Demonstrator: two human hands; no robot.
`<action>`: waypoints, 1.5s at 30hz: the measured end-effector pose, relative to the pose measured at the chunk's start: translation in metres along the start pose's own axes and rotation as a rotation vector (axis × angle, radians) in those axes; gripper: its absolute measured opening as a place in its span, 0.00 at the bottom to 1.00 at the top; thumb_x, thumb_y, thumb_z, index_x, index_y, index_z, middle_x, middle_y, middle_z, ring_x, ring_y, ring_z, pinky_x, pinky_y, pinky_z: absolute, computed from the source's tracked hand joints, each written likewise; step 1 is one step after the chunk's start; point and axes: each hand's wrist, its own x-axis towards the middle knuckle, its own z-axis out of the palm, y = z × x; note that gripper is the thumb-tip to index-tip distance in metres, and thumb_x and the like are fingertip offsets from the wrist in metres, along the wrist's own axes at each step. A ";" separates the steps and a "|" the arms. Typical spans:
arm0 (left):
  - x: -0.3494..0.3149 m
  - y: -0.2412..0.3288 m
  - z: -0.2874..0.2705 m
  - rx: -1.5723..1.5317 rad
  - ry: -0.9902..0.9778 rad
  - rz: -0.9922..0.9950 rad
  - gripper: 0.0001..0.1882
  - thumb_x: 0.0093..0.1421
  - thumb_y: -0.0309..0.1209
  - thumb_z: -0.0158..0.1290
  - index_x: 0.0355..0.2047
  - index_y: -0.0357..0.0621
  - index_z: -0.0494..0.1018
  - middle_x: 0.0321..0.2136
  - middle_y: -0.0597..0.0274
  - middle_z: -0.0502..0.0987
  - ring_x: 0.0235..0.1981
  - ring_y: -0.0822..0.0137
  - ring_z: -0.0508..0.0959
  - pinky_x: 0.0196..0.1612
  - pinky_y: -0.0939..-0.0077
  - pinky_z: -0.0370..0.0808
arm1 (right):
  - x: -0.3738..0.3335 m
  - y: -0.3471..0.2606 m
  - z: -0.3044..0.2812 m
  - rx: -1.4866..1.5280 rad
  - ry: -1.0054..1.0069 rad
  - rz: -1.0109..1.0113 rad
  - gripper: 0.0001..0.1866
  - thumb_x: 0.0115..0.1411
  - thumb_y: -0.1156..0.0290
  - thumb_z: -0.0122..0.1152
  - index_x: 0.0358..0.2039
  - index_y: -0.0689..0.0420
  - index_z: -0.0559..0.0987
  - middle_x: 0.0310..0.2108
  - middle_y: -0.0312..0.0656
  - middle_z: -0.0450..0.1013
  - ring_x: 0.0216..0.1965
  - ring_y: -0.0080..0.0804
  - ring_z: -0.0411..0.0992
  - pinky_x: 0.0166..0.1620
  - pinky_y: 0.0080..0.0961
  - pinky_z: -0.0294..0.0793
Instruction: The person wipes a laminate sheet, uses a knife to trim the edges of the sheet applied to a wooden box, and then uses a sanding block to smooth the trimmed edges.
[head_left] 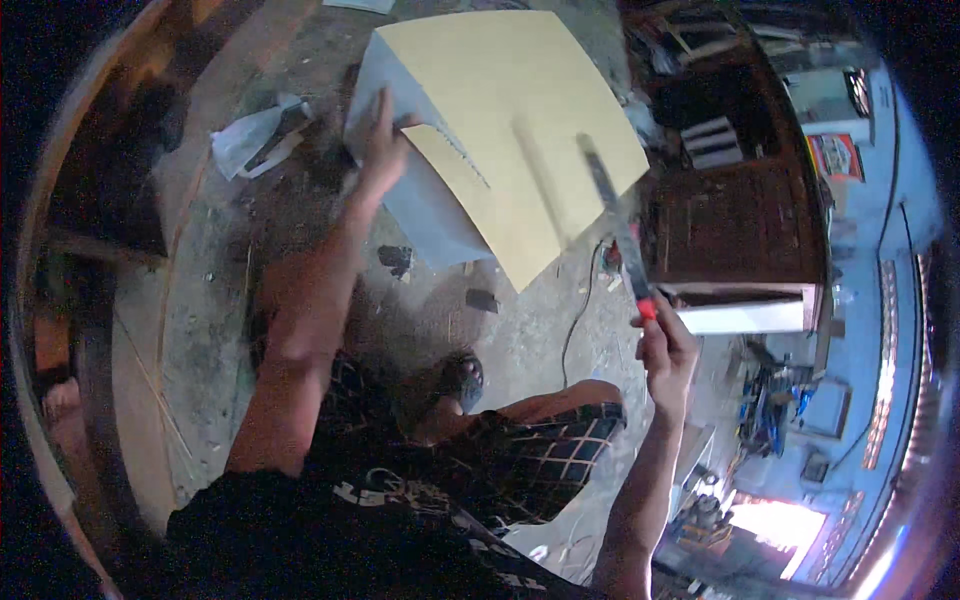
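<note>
A large cream sheet [520,90] lies in front of me, over a blue-grey surface [425,205] that shows along its left side. A jagged slit runs through the sheet near its left edge, parting a narrow strip [455,185] from the rest. My left hand [383,155] is at the far end of that strip, index finger stretched forward, thumb by the sheet's edge; it seems to grip there. Out to the right, my right hand [667,345] is closed round the red handle of a long, narrow dark blade [612,205]. The blade slants over the sheet's right part, its tip blurred.
Crumpled white paper [262,135] lies on the floor at left. Small dark scraps [483,300] and a cable [575,325] are below the sheet. A dark wooden cabinet [735,220] stands at right, with a white board beneath it. My foot [462,378] is close by.
</note>
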 end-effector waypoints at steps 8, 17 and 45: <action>-0.161 0.044 0.038 -0.219 -0.194 -0.080 0.37 0.67 0.34 0.51 0.70 0.40 0.46 0.69 0.48 0.53 0.67 0.58 0.58 0.67 0.64 0.57 | 0.112 -0.040 0.045 -0.199 -0.495 -0.383 0.20 0.62 0.76 0.55 0.56 0.57 0.76 0.37 0.49 0.79 0.32 0.32 0.78 0.37 0.28 0.75; -0.068 0.054 0.027 -0.531 0.452 -0.108 0.30 0.65 0.40 0.56 0.63 0.40 0.64 0.61 0.52 0.67 0.58 0.58 0.71 0.58 0.69 0.68 | 0.141 -0.073 0.044 -0.530 -0.547 -0.687 0.20 0.59 0.79 0.54 0.52 0.56 0.79 0.27 0.54 0.73 0.27 0.50 0.74 0.33 0.39 0.73; -0.037 -0.010 0.005 0.317 -0.343 0.129 0.08 0.53 0.32 0.63 0.34 0.46 0.81 0.31 0.59 0.82 0.35 0.58 0.81 0.42 0.65 0.77 | 0.123 -0.029 0.105 -0.886 -0.552 -0.715 0.23 0.54 0.76 0.59 0.53 0.54 0.78 0.27 0.49 0.73 0.26 0.50 0.76 0.31 0.43 0.78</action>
